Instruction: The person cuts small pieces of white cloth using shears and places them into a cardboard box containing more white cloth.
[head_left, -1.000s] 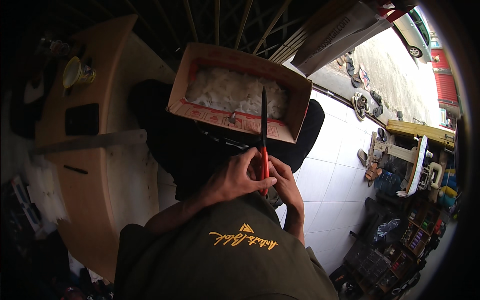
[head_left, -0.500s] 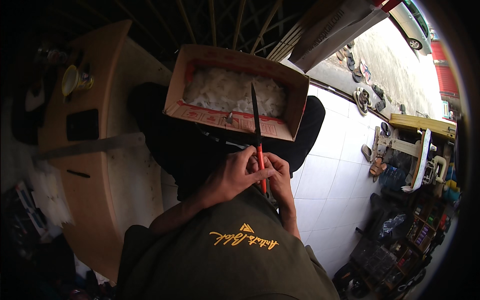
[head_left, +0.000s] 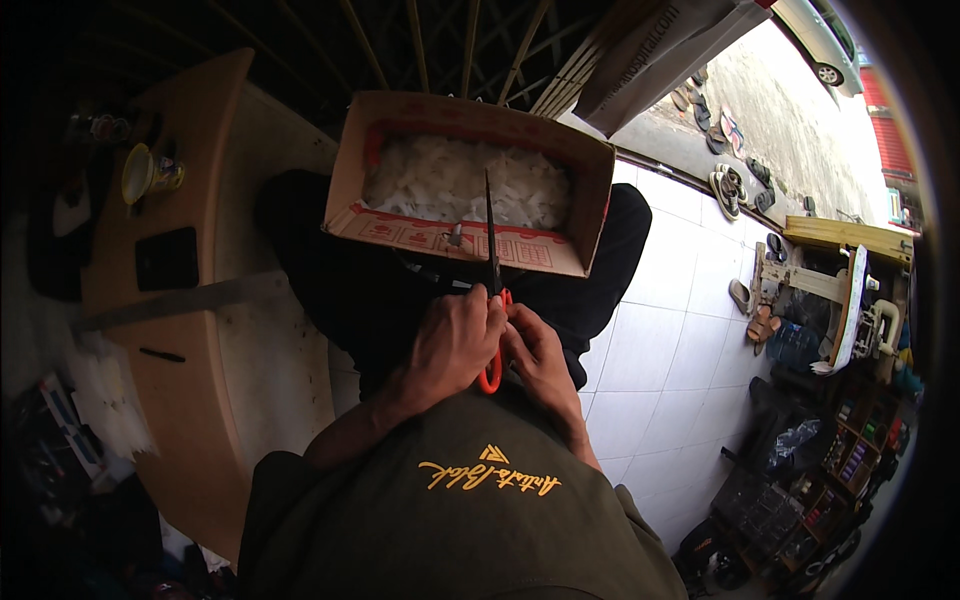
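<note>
A pair of scissors [head_left: 492, 374] with orange-red handles and long dark blades points away from me, its tip over the near side of the cardboard box. My left hand [head_left: 455, 340] is closed on it from the left, around where blades and handles meet. On the other side, my right hand [head_left: 540, 352] has its fingers bent against the handle loops. The blades look closed together. The open cardboard box [head_left: 400, 232] rests across my lap, holding a heap of white, crumpled scraps [head_left: 465, 180]. A small greyish piece [head_left: 456, 236] lies on its near flap.
To my left is a wooden table [head_left: 185, 400] with a yellow tub [head_left: 140, 174], a black flat object [head_left: 167, 260] and a dark pen-like item [head_left: 162, 354]. White floor tiles [head_left: 660, 330] stretch to the right, toward shoes [head_left: 727, 190] and a cluttered shelf [head_left: 840, 460]. A metal gate stands beyond the box.
The scissors have turned in my hands, so the handle loops show broadside and the tip has swung left. My left hand has shifted left, and the right hand's fingers sit farther from it.
</note>
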